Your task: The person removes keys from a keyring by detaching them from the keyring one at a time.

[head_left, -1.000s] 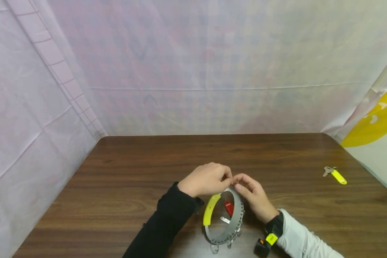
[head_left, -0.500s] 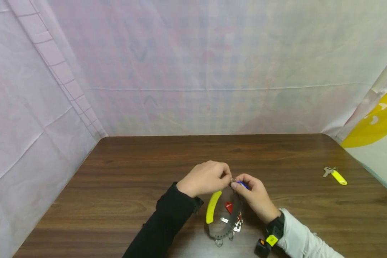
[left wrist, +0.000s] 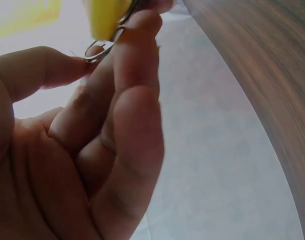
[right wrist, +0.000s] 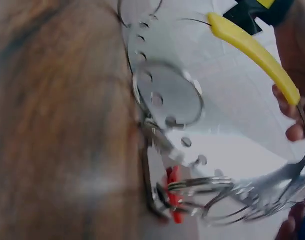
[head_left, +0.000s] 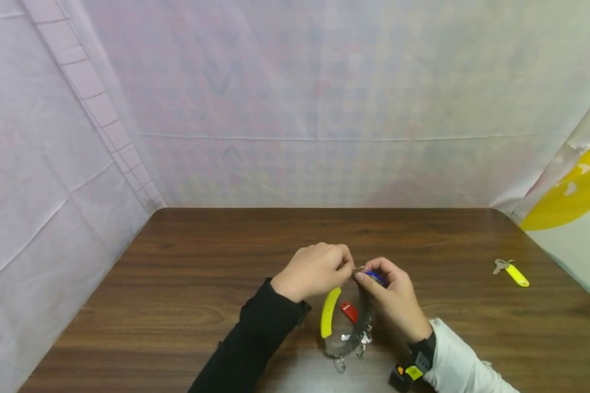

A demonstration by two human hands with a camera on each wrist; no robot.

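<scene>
A large metal key hoop with a yellow grip (head_left: 330,314) hangs below both hands. Its band (right wrist: 157,100) is pierced with holes, and several small split rings (right wrist: 170,92) dangle from it. My left hand (head_left: 317,270) pinches a small wire ring (left wrist: 95,56) between thumb and fingers. Just to its right, my right hand (head_left: 398,297) grips a blue key tag (head_left: 376,278) between thumb and fingers, close to the top of the hoop. A red key tag (head_left: 349,311) shows through the hoop. How the small ring joins the band is too small to tell.
A key with a yellow tag (head_left: 516,274) lies on the right of the brown wooden table (head_left: 201,262). Pale cloth (head_left: 295,109) hangs behind the table's far edge. A black device with a yellow label (head_left: 413,373) is strapped to the right wrist.
The blue tag has come into sight in my right hand. The hoop has turned, its band now darker and narrower to the view. Both hands have stayed close together.
</scene>
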